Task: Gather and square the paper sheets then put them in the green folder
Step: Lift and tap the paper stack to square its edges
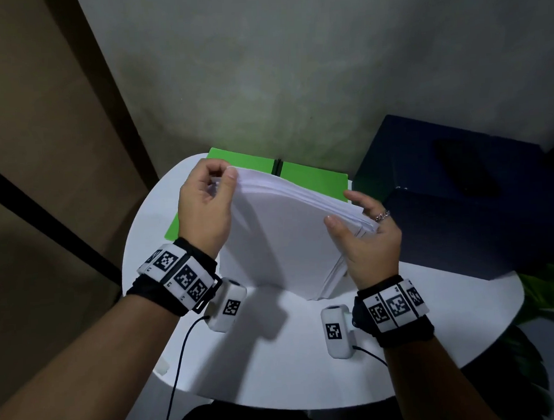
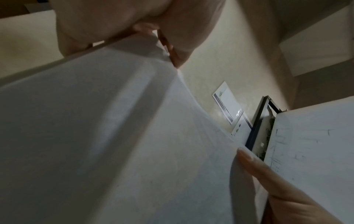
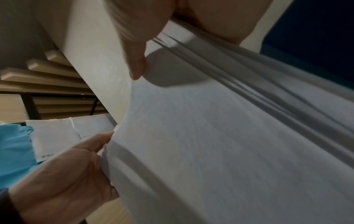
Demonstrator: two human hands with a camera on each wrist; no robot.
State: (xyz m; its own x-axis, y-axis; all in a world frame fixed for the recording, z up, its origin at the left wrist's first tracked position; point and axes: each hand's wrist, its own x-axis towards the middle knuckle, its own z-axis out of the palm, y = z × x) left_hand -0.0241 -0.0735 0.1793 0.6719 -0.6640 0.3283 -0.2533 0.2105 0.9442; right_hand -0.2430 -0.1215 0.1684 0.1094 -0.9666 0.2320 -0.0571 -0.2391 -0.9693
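Note:
A stack of white paper sheets (image 1: 283, 235) stands on its lower edge on the round white table (image 1: 261, 364), leaning and bowed. My left hand (image 1: 205, 207) grips its upper left corner, thumb in front, fingers curled behind. My right hand (image 1: 363, 234) grips the right side, thumb on the front face, fingers behind. The sheets' top edges are fanned and uneven. The green folder (image 1: 312, 182) lies open flat behind the stack, partly hidden by it. The paper stack (image 2: 114, 136) fills the left wrist view, and the paper stack (image 3: 220, 144) fills the right wrist view too.
A dark blue box (image 1: 461, 200) stands at the table's right, close to my right hand. A grey wall rises behind the folder. Green plant leaves (image 1: 549, 292) show at the right edge. A cable (image 1: 178, 369) hangs from my left wrist over the table's front.

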